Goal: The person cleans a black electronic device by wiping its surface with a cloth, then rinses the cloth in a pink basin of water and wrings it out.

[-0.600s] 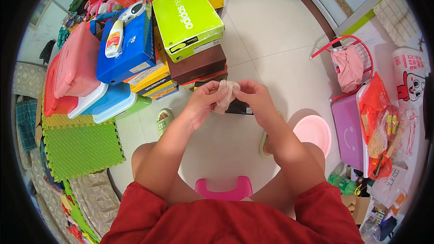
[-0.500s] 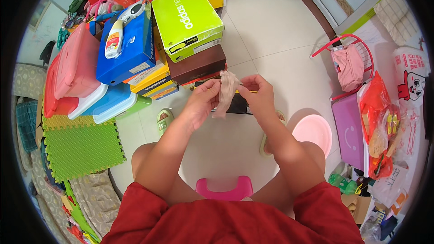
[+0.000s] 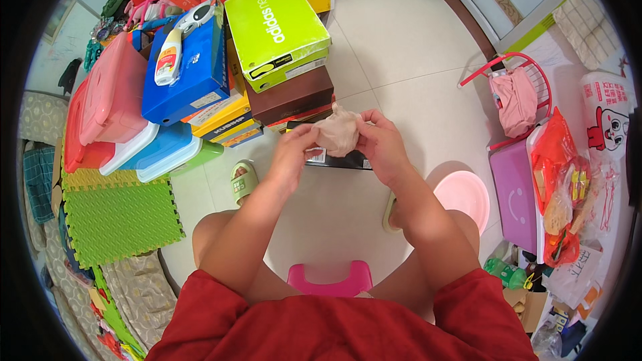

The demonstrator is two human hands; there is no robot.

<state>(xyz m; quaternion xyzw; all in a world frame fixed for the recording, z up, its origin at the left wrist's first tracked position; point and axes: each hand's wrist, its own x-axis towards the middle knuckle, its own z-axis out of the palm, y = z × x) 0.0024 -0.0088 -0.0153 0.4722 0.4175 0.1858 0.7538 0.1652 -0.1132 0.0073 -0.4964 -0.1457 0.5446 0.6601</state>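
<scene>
Between my two hands is a thin, sheer beige nylon sock (image 3: 338, 133), spread wide and bunched in soft folds. My left hand (image 3: 294, 149) pinches its left edge between thumb and fingers. On the other side, my right hand (image 3: 381, 142) grips its right edge in the same way. Both hands are held out over the floor in front of my knees. Just below and behind the sock lies a black box (image 3: 351, 160), partly covered by it and by my hands.
Stacked shoe boxes, a lime one (image 3: 277, 30) on top and a blue one (image 3: 190, 70) beside it, stand ahead-left. A pink basin (image 3: 463, 197) sits by my right knee, near a purple bin (image 3: 513, 200). A pink stool (image 3: 331, 279) is under me.
The sock hung long and narrow between my hands; now it is stretched out sideways and gathered shorter. My right hand has turned to hold its right edge.
</scene>
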